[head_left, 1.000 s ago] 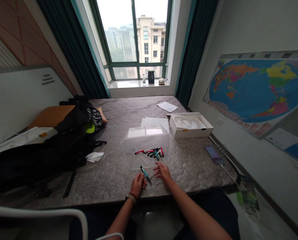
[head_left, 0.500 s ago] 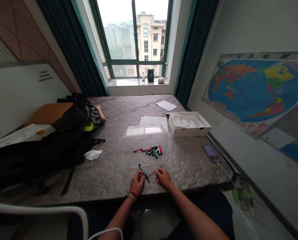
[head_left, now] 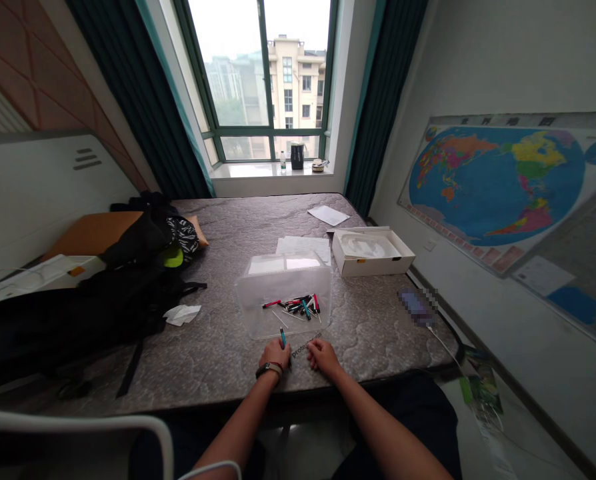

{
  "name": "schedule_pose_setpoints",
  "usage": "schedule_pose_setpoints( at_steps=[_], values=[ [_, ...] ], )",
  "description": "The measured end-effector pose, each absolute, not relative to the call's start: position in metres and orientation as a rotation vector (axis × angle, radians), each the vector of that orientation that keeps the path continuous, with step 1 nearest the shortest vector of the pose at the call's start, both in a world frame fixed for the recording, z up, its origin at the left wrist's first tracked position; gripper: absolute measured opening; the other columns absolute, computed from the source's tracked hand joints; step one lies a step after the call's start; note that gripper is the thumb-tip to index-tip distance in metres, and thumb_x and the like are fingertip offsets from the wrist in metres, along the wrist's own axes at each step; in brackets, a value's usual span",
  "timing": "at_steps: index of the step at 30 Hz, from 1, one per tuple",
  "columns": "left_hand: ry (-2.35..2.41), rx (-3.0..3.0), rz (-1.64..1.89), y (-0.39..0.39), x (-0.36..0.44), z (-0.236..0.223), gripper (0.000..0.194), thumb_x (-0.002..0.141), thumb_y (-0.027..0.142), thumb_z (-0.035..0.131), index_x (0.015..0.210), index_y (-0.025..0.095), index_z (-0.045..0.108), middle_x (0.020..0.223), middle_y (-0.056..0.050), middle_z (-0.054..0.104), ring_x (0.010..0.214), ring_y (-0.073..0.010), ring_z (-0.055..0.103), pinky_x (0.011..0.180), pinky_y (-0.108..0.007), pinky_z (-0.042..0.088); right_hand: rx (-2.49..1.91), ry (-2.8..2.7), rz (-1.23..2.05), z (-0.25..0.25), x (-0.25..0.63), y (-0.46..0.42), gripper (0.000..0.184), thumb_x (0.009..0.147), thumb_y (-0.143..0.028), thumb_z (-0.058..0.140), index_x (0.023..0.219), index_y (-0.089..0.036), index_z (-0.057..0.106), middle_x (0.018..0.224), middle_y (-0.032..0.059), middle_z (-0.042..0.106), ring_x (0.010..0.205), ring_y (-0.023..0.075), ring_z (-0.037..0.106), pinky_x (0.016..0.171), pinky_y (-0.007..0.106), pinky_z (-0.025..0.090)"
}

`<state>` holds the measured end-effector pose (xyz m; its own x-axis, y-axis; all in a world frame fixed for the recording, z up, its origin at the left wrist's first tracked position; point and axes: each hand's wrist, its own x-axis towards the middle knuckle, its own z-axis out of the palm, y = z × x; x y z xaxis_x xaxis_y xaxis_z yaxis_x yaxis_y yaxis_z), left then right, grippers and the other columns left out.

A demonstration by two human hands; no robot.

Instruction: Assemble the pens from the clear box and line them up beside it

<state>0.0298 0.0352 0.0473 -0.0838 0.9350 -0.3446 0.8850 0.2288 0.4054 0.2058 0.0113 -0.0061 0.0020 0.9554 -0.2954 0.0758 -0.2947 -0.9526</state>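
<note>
My left hand (head_left: pixel 273 355) is closed round a teal and black pen (head_left: pixel 283 337), with the pen's upper end sticking out beyond the fingers. To its right, my right hand (head_left: pixel 323 357) rests low over the mattress with its fingers curled in; nothing shows in them. Printed lettering (head_left: pixel 305 345) on the mattress lies between the two hands. Just beyond them stands a clear plastic box (head_left: pixel 251 303), its open side facing me. Inside it is a loose heap of pens (head_left: pixel 305 309) in black, red, white and teal, with several thin white sticks (head_left: pixel 281 319) beside them.
A white open carton (head_left: pixel 378 268) stands at the right, near paper sheets (head_left: pixel 305 247). At the left lie a black bag (head_left: pixel 78 327) and a crumpled tissue (head_left: pixel 182 314). A blurred phone-like thing (head_left: pixel 418 307) with a cable lies near the mattress's right edge.
My right hand has drawn back from the box's front, its spread fingers now curled. My left hand has turned over the teal pen and closed on it, swinging the pen more upright.
</note>
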Motion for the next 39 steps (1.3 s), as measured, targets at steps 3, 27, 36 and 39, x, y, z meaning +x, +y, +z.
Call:
schedule_pose_setpoints(
  at_steps=[3, 27, 36, 39],
  values=[
    [1.899, 1.837, 0.069, 0.026, 0.032, 0.052, 0.025, 0.089, 0.036, 0.044, 0.094, 0.02, 0.063, 0.101, -0.012, 0.071, 0.093, -0.0238, 0.067, 0.075, -0.031, 0.046, -1.491, -1.088, 1.413, -0.005, 0.206, 0.012, 0.05, 0.078, -0.068, 0.046, 0.073, -0.018, 0.052, 0.054, -0.0021, 0.058, 0.037, 0.0096, 0.051, 0.035, 0.02, 0.036],
    [1.584, 2.186, 0.034, -0.01, 0.025, 0.05, 0.043, 0.1, 0.047, 0.021, 0.111, 0.021, 0.054, 0.095, -0.009, 0.071, 0.088, -0.0229, 0.068, 0.075, -0.031, 0.045, -1.575, -1.309, 1.427, 0.008, 0.199, -0.005, 0.055, 0.097, -0.053, 0.033, 0.053, -0.021, 0.046, 0.044, -0.0025, 0.044, 0.037, 0.011, 0.043, 0.041, 0.022, 0.032],
    [1.413, 2.092, 0.038, -0.009, 0.016, 0.04, 0.04, 0.097, 0.046, 0.027, 0.102, 0.026, 0.061, 0.098, -0.005, 0.071, 0.097, -0.0241, 0.066, 0.081, -0.032, 0.044, -1.6, -1.378, 1.416, 0.009, 0.198, -0.007, 0.056, 0.099, -0.047, 0.031, 0.051, -0.021, 0.044, 0.041, -0.0029, 0.042, 0.036, 0.0106, 0.042, 0.042, 0.021, 0.032],
    [1.467, 2.082, 0.022, -0.01, 0.016, 0.04, 0.047, 0.097, 0.047, 0.022, 0.098, 0.024, 0.064, 0.096, -0.008, 0.071, 0.093, -0.026, 0.067, 0.079, -0.035, 0.044, -1.61, -1.419, 1.4, 0.007, 0.198, -0.006, 0.058, 0.098, -0.051, 0.03, 0.05, -0.021, 0.045, 0.039, -0.0032, 0.042, 0.036, 0.0101, 0.042, 0.042, 0.02, 0.034]
  ],
)
